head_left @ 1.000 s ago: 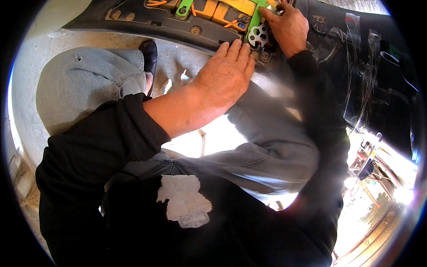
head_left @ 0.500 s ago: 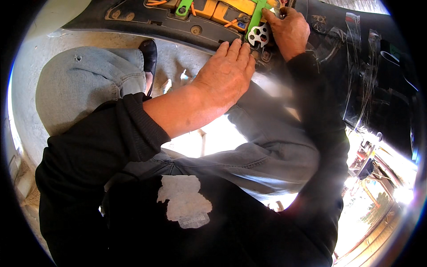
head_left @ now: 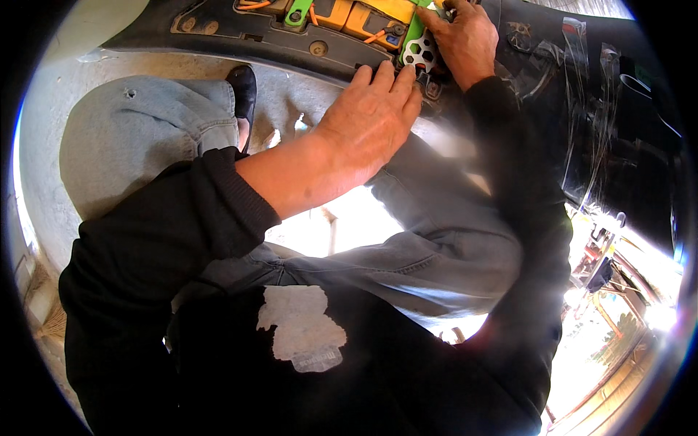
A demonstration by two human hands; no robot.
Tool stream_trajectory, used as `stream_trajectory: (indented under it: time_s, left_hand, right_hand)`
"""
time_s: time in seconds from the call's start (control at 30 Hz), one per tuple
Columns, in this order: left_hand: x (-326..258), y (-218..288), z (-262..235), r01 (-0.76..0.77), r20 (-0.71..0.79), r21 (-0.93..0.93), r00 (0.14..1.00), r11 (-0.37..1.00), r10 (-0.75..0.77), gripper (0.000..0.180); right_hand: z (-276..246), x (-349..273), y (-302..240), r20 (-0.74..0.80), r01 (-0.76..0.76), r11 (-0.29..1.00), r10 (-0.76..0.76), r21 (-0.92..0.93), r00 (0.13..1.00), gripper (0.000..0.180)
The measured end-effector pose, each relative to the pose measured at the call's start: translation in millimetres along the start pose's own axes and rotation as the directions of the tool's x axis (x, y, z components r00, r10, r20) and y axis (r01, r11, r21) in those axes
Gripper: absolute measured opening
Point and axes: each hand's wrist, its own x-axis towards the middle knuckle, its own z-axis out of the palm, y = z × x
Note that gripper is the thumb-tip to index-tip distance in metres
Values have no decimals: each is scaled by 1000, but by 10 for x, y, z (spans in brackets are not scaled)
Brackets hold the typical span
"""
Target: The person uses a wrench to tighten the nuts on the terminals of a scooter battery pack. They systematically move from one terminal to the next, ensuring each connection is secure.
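Dark plastic housing point(head_left: 283, 49) is the biggest item on my feed, running across the top and cut off by the view edge. It's the only container I'd call out: a row of yellow blocks point(head_left: 360, 18) sits down in it, tops exposed. Housing interior past the upper edge is out of sight.

Left hand point(head_left: 367, 116): palm down, fingers straight and slightly apart, laid over the housing's near edge. Nothing gripped there that I can see. Compared with a second ago, forefinger is nearer the plate; contact unclear to me.

Right hand point(head_left: 467, 43): shifted up and left over the last half second, thumb now right by the top of the right green strap point(head_left: 412, 30). Thumb and fingers are curled toward each other, but the tips run into the frame edge, so can't tell whether they're clamped on anything. My read: work is centred on this corner, right hand doing the fine part, left steadying.

Silver plate point(head_left: 419, 54) with hexagonal holes: at the strap's lower end, between left fingertips and right hand. Its setting looks unchanged.

Orange leads point(head_left: 376, 36) are the smallest items, lying across the blocks.
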Motion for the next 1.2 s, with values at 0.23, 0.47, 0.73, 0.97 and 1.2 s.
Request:
stream_trajectory:
  time_s: [0.23, 0.47, 0.73, 0.97, 1.2]
  left_hand:
    - [34, -2, 10, 8, 17, 31, 1000, 999, -8, 95]
    - [49, -4, -18, -1, 34, 29, 999, 1000, 0, 94]
    - [65, 2, -22, 4, 72, 52, 997, 999, -8, 91]
    - [57, 7, 21, 10, 37, 66, 999, 998, -12, 86]
    - [14, -10, -5, -4, -6, 19, 1000, 1000, 4, 81]
  right_hand:
    - [-12, 41, -44, 41, 46, 998, -48, 31, 998, 41]
    - [63, 162, 117, 164, 355, 926, -334, -124, 928, 41]
    - [67, 180, -78, 123, 168, 981, -178, 94, 976, 45]
    - [57, 192, -68, 132, 168, 978, -184, 124, 974, 46]
    - [83, 204, -44, 122, 203, 974, -215, 104, 969, 46]
